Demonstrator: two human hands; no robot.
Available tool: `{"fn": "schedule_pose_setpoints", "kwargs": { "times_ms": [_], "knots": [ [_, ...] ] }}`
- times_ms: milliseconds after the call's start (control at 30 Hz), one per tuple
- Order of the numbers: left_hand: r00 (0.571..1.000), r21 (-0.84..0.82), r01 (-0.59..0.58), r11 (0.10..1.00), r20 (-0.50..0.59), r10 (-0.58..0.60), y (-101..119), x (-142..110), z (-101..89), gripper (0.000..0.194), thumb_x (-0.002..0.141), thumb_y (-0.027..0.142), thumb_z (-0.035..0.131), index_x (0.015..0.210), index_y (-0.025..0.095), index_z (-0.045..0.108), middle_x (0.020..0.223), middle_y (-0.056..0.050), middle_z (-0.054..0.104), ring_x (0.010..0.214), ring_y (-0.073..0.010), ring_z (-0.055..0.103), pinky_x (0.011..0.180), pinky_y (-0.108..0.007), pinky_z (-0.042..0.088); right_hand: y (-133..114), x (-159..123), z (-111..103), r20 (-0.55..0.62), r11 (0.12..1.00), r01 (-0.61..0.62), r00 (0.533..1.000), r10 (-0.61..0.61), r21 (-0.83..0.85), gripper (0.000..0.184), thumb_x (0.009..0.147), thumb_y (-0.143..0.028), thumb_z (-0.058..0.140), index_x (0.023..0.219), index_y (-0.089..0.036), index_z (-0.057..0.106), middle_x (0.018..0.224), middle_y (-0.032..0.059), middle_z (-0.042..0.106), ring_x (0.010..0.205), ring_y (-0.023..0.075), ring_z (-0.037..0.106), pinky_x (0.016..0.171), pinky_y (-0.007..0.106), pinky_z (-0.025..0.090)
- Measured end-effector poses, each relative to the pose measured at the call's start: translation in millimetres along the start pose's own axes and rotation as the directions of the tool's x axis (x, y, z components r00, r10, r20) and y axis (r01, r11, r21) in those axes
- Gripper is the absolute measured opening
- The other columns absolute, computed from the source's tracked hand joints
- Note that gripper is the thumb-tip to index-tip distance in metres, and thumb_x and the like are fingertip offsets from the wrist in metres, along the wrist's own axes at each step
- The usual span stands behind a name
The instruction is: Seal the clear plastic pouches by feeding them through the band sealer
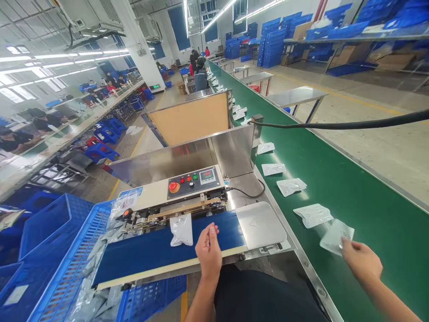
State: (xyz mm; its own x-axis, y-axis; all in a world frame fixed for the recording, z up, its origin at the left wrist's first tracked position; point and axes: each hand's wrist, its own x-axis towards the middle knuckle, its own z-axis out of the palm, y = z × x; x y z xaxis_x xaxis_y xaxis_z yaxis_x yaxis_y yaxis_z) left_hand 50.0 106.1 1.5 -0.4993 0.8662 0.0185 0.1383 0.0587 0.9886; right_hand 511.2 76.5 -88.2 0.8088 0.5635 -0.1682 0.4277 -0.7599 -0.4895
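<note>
My right hand [362,261] pinches the edge of a small white pouch [336,237] above the green conveyor belt [365,205]. Just behind it lies another white pouch [313,216], flat on the belt. My left hand [209,250] hovers over the blue belt [140,252] of a band sealing machine, its fingers curled together with nothing visible in them. To its left, a filled white pouch [181,230] rests on that blue belt, its top edge at the sealer's rollers and band [181,212].
The sealer's control panel [192,182] has a red knob and lit display. A blue crate [63,268] of sealed pouches stands below the machine's left end. More pouches [291,186] lie along the green belt. A black cable [335,125] crosses above it. People [201,76] sit farther back.
</note>
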Motion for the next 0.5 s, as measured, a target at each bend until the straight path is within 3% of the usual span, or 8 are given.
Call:
{"fn": "schedule_pose_setpoints", "kwargs": {
  "times_ms": [67, 167, 233, 300, 367, 433, 500],
  "knots": [
    [0.984, 0.008, -0.068, 0.998, 0.164, 0.066, 7.9, -7.6, 25.8, 0.046, 0.098, 0.061, 0.068, 0.105, 0.018, 0.085, 0.104, -0.016, 0.083, 0.095, -0.0306, 0.08, 0.09, -0.043, 0.066, -31.1, -19.0, -6.8, 0.034, 0.984, -0.053, 0.998, 0.048, 0.169, 0.043, 0.083, -0.067, 0.054, 0.085, -0.027, 0.069, 0.071, 0.0202, 0.07, 0.066, 0.0353, 0.067, 0.069, 0.05, 0.051],
    [0.897, 0.018, -0.182, 0.983, 0.412, 0.159, 25.0, -22.3, 63.3, 0.038, 0.1, 0.052, 0.067, 0.112, 0.02, 0.086, 0.115, -0.016, 0.083, 0.104, -0.0314, 0.079, 0.096, -0.043, 0.063, -85.5, -63.5, -14.6, -0.033, 0.914, 0.126, 0.992, -0.123, 0.385, 0.059, 0.077, -0.08, 0.059, 0.091, -0.023, 0.07, 0.08, 0.0161, 0.074, 0.074, 0.0323, 0.068, 0.074, 0.046, 0.054],
    [0.827, -0.002, -0.212, 0.977, 0.532, 0.181, 37.7, -31.0, 83.7, 0.04, 0.101, 0.049, 0.067, 0.124, 0.02, 0.083, 0.125, -0.015, 0.081, 0.111, -0.0318, 0.077, 0.101, -0.042, 0.06, -117.9, -98.1, -17.3, -0.011, 0.825, 0.304, 0.94, -0.34, 0.476, 0.064, 0.079, -0.085, 0.059, 0.087, -0.023, 0.072, 0.086, 0.0136, 0.076, 0.073, 0.0273, 0.066, 0.073, 0.041, 0.054],
    [0.781, -0.026, -0.213, 0.977, 0.596, 0.186, 48.8, -35.7, 97.1, 0.043, 0.103, 0.049, 0.064, 0.127, 0.019, 0.081, 0.124, -0.015, 0.082, 0.109, -0.0308, 0.076, 0.099, -0.039, 0.059, -142.5, -129.2, -17.7, 0.074, 0.714, 0.408, 0.839, -0.539, 0.569, 0.06, 0.083, -0.083, 0.064, 0.084, -0.023, 0.074, 0.093, 0.0119, 0.078, 0.07, 0.0225, 0.064, 0.07, 0.036, 0.054],
    [0.8, -0.017, -0.197, 0.98, 0.576, 0.171, 56.4, -35.4, 101.9, 0.044, 0.106, 0.052, 0.058, 0.116, 0.017, 0.084, 0.108, -0.013, 0.083, 0.095, -0.028, 0.075, 0.088, -0.035, 0.058, -158.1, -152.0, -15.8, 0.178, 0.633, 0.376, 0.75, -0.637, 0.676, 0.059, 0.087, -0.08, 0.065, 0.094, -0.023, 0.078, 0.09, 0.0099, 0.077, 0.065, 0.0201, 0.061, 0.064, 0.034, 0.052],
    [0.844, 0.018, -0.177, 0.984, 0.516, 0.143, 58.7, -31.9, 98.8, 0.05, 0.108, 0.054, 0.052, 0.101, 0.017, 0.085, 0.09, -0.01, 0.081, 0.08, -0.0246, 0.07, 0.076, -0.031, 0.054, -166.4, -165.0, -12.4, 0.282, 0.608, 0.257, 0.708, -0.648, 0.751, 0.063, 0.091, -0.079, 0.062, 0.112, -0.022, 0.079, 0.083, 0.0078, 0.075, 0.062, 0.0198, 0.06, 0.059, 0.033, 0.051],
    [0.859, 0.039, -0.161, 0.986, 0.497, 0.121, 55.0, -27.7, 91.1, 0.052, 0.108, 0.056, 0.051, 0.09, 0.018, 0.084, 0.081, -0.008, 0.077, 0.073, -0.0223, 0.065, 0.07, -0.029, 0.049, -170.6, -169.0, -7.5, 0.357, 0.615, 0.186, 0.672, -0.648, 0.766, 0.063, 0.091, -0.076, 0.064, 0.118, -0.021, 0.079, 0.083, 0.0075, 0.075, 0.065, 0.0208, 0.061, 0.06, 0.033, 0.052]
  ]
}}
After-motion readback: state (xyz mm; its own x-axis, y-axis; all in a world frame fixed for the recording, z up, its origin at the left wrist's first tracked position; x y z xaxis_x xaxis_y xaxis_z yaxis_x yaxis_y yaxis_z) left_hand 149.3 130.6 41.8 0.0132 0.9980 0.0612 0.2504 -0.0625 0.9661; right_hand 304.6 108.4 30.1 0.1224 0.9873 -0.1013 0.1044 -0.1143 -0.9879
